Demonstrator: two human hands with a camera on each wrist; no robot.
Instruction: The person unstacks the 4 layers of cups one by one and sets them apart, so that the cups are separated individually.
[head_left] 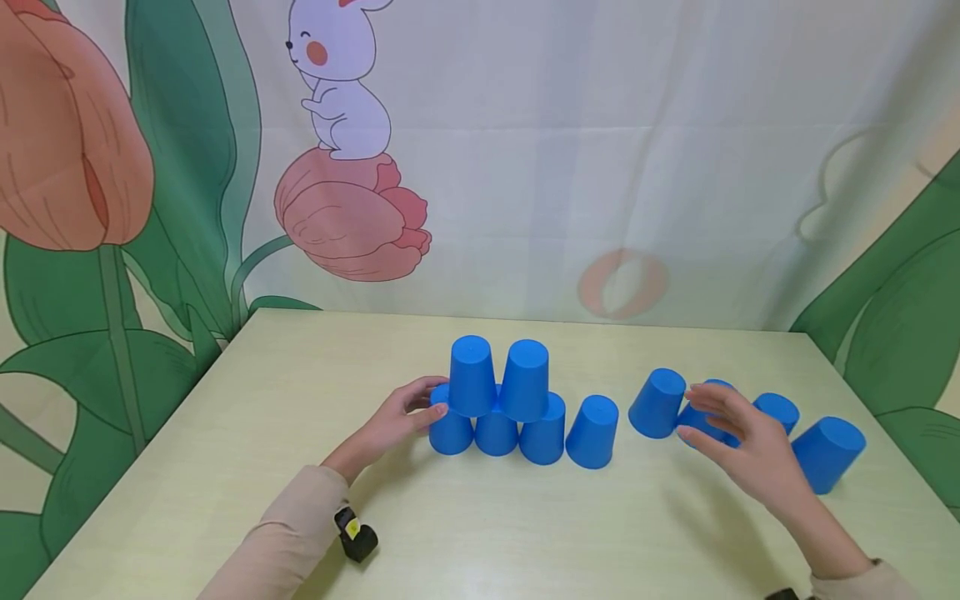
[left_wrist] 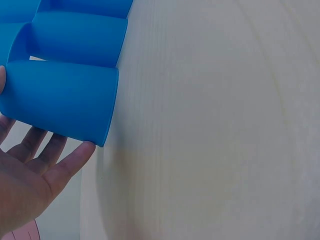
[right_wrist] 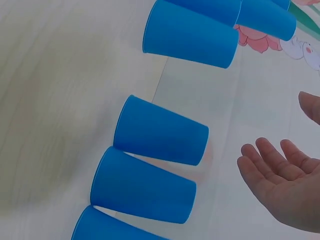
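Blue plastic cups stand upside down on the table. At the middle, a left-end cup (head_left: 451, 432), a centre cup (head_left: 497, 433) and a right cup (head_left: 543, 429) form a bottom row. Two more, an upper left cup (head_left: 472, 377) and an upper right cup (head_left: 524, 381), rest across them. My left hand (head_left: 393, 421) touches the left-end cup, thumb in front and fairly straight fingers (left_wrist: 70, 162) along its side. Over the right-hand group hovers my right hand (head_left: 750, 446), holding nothing, its thumb apart from its fingers.
Just right of the stack stands a single cup (head_left: 592, 432). Farther right is a line of several cups, with one cup (head_left: 657, 404) at its left end and a tilted-looking cup (head_left: 828, 454) at its right. A printed curtain (head_left: 510, 167) hangs behind the table (head_left: 480, 533).
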